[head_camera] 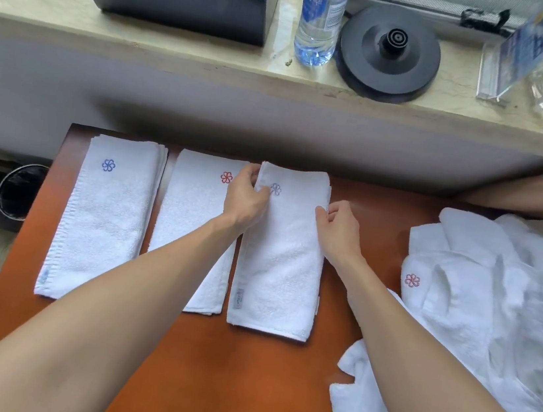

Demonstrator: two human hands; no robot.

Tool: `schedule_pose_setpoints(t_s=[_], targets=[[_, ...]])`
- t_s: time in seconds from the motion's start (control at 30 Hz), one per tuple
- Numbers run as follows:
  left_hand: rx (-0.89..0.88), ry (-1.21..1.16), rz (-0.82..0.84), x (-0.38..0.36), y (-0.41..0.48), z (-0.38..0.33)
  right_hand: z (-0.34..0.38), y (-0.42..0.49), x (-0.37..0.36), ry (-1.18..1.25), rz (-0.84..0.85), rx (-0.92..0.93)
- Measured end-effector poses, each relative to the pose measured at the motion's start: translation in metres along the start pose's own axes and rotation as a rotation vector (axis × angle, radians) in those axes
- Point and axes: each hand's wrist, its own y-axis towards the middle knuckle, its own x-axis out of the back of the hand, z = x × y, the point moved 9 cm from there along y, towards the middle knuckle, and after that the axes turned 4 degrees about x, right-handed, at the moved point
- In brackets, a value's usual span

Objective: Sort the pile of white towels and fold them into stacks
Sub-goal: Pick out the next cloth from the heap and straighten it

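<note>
I seem to be squaring the third folded white terry towel (280, 259), left hand (245, 195) and right hand (338, 225) each pinching a side edge. Next I'd fetch one from the crumpled white towel pile (478, 302).

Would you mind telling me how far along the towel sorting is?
Done: the blue-flower stack and red-flower towel lie folded side by side. In hand: the left hand and right hand pinch the edges of a third folded towel. Left: the crumpled towel pile at the right.

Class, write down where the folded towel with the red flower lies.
Head view: the red-flower towel lies on the table, between the blue-flower towel on its left and the grey-flower towel on its right.
</note>
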Motion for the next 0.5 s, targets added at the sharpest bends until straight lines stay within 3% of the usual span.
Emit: schedule_pose_setpoints(t_s=[0.1, 0.27, 0.4, 0.5], targets=[[-0.071, -0.014, 0.059, -0.004, -0.005, -0.012, 0.001, 0.006, 0.000, 0.038, 0.043, -0.002], [-0.174, 0.341, 0.074, 0.006, -0.037, -0.004, -0.003, -0.025, -0.006, 0.067, 0.123, 0.000], [-0.238, 0.682, 0.190, 0.003, -0.095, 0.029, -0.001, -0.098, -0.020, -0.221, 0.274, 0.133], [-0.276, 0.774, 0.247, -0.007, -0.140, 0.045, -0.010, -0.144, -0.013, -0.310, 0.323, 0.176]])
